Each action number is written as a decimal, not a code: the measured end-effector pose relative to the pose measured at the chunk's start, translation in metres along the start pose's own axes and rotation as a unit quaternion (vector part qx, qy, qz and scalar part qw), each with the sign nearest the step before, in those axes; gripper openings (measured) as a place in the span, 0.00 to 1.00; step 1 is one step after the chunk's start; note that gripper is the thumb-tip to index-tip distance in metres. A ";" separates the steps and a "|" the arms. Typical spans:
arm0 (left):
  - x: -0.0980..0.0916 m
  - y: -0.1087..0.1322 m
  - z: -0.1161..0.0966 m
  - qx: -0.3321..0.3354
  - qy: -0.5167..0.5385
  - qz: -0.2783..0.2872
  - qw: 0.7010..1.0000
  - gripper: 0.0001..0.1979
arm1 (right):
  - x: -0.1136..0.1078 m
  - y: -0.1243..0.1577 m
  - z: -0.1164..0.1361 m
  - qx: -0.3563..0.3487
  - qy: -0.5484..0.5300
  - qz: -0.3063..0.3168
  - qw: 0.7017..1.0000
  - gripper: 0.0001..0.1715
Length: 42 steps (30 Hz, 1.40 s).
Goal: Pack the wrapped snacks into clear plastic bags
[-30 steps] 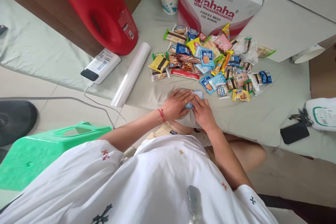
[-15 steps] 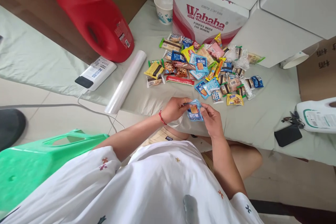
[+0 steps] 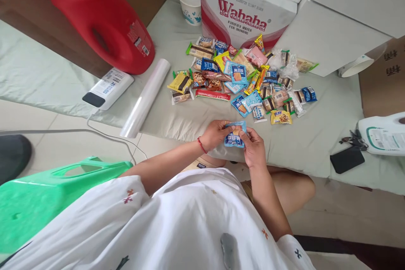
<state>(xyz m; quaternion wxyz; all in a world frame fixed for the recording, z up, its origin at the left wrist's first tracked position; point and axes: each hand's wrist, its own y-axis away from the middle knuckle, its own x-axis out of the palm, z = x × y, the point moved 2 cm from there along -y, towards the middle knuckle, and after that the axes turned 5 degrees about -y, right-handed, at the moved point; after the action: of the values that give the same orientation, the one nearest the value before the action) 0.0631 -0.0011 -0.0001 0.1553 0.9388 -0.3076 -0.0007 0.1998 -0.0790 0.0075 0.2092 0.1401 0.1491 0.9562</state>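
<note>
Both hands hold one small blue snack packet (image 3: 234, 136) just above the near edge of a cloth-covered surface (image 3: 316, 135). My left hand (image 3: 215, 134) pinches its left side and my right hand (image 3: 253, 147) pinches its right side. Beyond the hands lies a spread pile of several wrapped snacks (image 3: 243, 80) in blue, yellow, red and brown wrappers.
A white Wahaha water carton (image 3: 243, 12) stands behind the pile, with a paper cup (image 3: 190, 8) beside it. A red jug (image 3: 101, 21), a white device (image 3: 107, 88) and a plastic film roll (image 3: 145, 93) lie left. A black phone (image 3: 346, 159) and white bottle (image 3: 382, 135) sit right. A green stool (image 3: 47, 194) stands lower left.
The hands, pressed flat on the packet at the cloth a second ago, have lifted it and now hold it up between them, turned flatter.
</note>
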 end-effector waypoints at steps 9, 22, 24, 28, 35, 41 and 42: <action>0.035 0.008 0.021 -0.008 -0.184 0.018 0.983 0.21 | -0.053 0.035 -0.009 -0.036 0.258 -0.037 0.965 0.23; -0.053 0.038 0.010 0.047 -0.243 -0.140 0.959 0.15 | -0.282 -0.096 0.215 -0.022 0.236 -0.434 0.869 0.21; -0.069 0.045 0.011 0.038 -0.241 -0.194 0.950 0.17 | -0.293 -0.112 0.228 -0.034 0.195 -0.474 0.858 0.23; -0.093 0.052 0.013 0.063 -0.263 -0.266 0.925 0.16 | -0.269 -0.111 0.182 0.009 0.228 -0.361 0.904 0.17; -0.121 0.052 0.008 0.226 -0.394 -0.317 0.833 0.13 | -0.209 -0.081 0.092 0.080 0.285 -0.123 0.947 0.22; -0.113 0.045 0.019 0.232 -0.438 -0.240 0.835 0.10 | -0.186 -0.108 0.137 0.006 0.380 -0.083 0.921 0.22; -0.110 0.044 0.021 0.242 -0.452 -0.235 0.826 0.10 | -0.182 -0.119 0.148 -0.026 0.401 -0.096 0.911 0.20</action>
<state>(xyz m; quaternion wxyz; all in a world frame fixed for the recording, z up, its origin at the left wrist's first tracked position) -0.0542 0.0227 -0.0175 -0.2383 0.8845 -0.1042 -0.3873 0.4499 -0.0224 0.0649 0.2259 -0.2757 0.2079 0.9109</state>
